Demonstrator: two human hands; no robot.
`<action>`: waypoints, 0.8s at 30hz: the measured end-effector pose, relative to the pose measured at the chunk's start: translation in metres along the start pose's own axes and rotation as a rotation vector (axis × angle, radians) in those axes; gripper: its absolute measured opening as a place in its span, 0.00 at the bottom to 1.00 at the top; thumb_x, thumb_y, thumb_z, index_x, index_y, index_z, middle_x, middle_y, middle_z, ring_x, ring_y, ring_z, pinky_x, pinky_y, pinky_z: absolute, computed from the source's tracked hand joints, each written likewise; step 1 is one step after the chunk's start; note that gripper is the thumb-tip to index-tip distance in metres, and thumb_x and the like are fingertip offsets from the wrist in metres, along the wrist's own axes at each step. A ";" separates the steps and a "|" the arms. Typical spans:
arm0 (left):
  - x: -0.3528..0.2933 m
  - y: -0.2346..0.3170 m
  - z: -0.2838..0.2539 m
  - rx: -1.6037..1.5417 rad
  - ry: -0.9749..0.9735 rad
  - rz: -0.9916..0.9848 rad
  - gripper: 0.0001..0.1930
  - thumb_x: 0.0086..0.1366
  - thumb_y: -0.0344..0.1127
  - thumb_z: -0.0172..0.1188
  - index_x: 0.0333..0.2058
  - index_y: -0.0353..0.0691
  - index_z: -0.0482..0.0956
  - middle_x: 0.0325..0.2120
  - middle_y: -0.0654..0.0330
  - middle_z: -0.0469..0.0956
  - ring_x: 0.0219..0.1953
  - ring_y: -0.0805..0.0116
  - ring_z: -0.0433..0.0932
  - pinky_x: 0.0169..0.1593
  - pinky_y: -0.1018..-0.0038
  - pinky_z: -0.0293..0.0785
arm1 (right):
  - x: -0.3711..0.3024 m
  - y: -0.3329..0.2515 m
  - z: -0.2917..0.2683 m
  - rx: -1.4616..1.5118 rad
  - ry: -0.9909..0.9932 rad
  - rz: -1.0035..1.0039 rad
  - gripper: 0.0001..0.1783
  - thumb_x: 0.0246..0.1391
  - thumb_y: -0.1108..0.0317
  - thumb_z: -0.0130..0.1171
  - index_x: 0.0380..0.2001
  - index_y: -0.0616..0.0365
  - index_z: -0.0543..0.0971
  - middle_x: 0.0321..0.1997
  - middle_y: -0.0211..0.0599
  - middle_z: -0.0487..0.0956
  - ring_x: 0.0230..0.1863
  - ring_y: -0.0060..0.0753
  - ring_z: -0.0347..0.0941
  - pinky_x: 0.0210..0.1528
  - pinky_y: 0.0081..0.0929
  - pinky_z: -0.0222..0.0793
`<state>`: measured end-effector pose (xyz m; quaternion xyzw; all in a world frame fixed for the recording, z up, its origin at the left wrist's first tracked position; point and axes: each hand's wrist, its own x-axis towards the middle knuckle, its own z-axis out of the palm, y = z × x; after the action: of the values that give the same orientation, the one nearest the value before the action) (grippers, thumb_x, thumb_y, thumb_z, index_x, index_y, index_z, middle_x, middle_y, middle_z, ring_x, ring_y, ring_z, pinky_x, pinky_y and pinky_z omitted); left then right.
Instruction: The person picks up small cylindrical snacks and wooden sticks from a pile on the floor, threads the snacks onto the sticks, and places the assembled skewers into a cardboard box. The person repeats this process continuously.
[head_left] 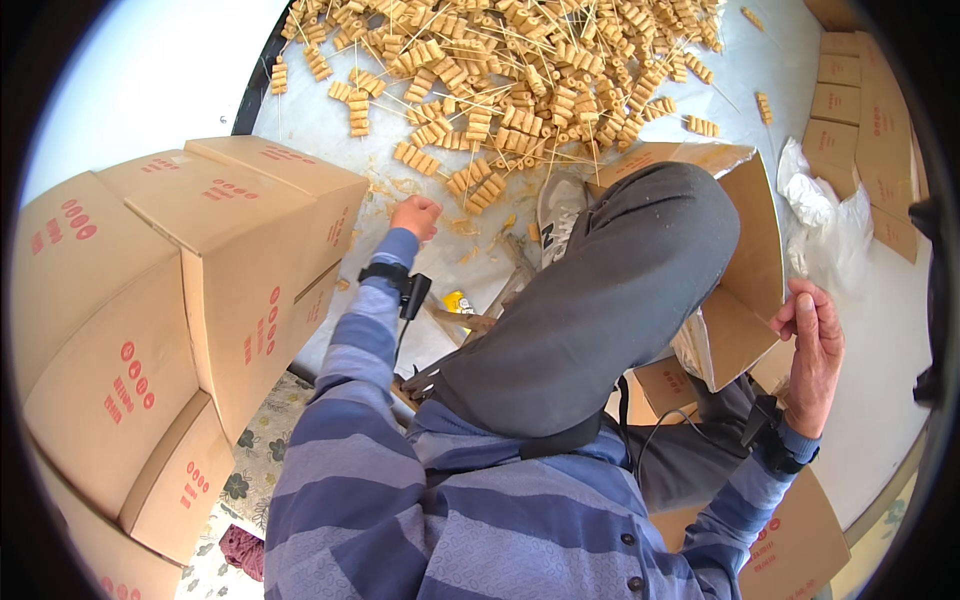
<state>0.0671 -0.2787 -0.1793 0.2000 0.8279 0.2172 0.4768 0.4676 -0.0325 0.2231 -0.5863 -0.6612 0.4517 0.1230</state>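
Note:
My left hand (pixel 415 217) is curled closed above the near side of the floor sheet, with nothing showing out of its fingers. Just beyond it lies a large heap of tan, ridged, roll-shaped food pieces on thin wooden sticks (pixel 520 110). A few of these skewers (pixel 485 190) have slid toward my hand. On the right, my right hand (pixel 812 345) pinches the edge of an open cardboard box (pixel 752 225) between thumb and fingers. My raised knee covers much of that box, so its contents are mostly hidden.
Closed cardboard boxes (pixel 215 215) with red print are stacked at my left. More cartons (pixel 860 120) stand at the far right, beside a crumpled clear plastic bag (pixel 825 205). My shoe (pixel 562 215) rests at the heap's edge, near crumbs and a small yellow package (pixel 458 303).

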 end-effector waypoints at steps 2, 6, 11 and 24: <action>0.026 -0.008 0.022 0.163 0.077 0.121 0.20 0.60 0.48 0.64 0.41 0.36 0.83 0.38 0.49 0.84 0.39 0.53 0.84 0.47 0.62 0.78 | 0.005 -0.011 0.006 -0.033 -0.043 -0.008 0.13 0.71 0.64 0.53 0.48 0.60 0.80 0.29 0.25 0.75 0.34 0.16 0.69 0.38 0.17 0.64; 0.079 0.029 0.055 0.248 0.169 0.143 0.22 0.58 0.53 0.66 0.40 0.39 0.84 0.38 0.50 0.85 0.44 0.51 0.82 0.50 0.62 0.77 | 0.014 -0.016 0.019 -0.068 -0.111 0.042 0.12 0.70 0.65 0.53 0.48 0.59 0.80 0.30 0.25 0.76 0.33 0.15 0.70 0.38 0.17 0.63; 0.110 0.064 0.063 0.390 0.079 0.091 0.20 0.63 0.49 0.59 0.41 0.39 0.84 0.42 0.46 0.83 0.47 0.45 0.80 0.54 0.57 0.74 | 0.022 -0.009 0.023 -0.102 -0.147 0.092 0.11 0.69 0.66 0.55 0.48 0.58 0.81 0.31 0.24 0.77 0.34 0.15 0.70 0.37 0.17 0.63; -0.003 0.001 0.052 0.039 -0.073 -0.016 0.11 0.70 0.41 0.55 0.39 0.39 0.79 0.25 0.51 0.82 0.28 0.61 0.82 0.34 0.65 0.77 | 0.026 -0.001 0.034 -0.092 -0.224 0.117 0.11 0.69 0.68 0.54 0.47 0.61 0.80 0.34 0.26 0.76 0.36 0.18 0.73 0.41 0.19 0.68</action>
<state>0.1144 -0.2705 -0.2003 0.2106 0.8155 0.1897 0.5046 0.4358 -0.0251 0.1949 -0.5747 -0.6554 0.4900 -0.0053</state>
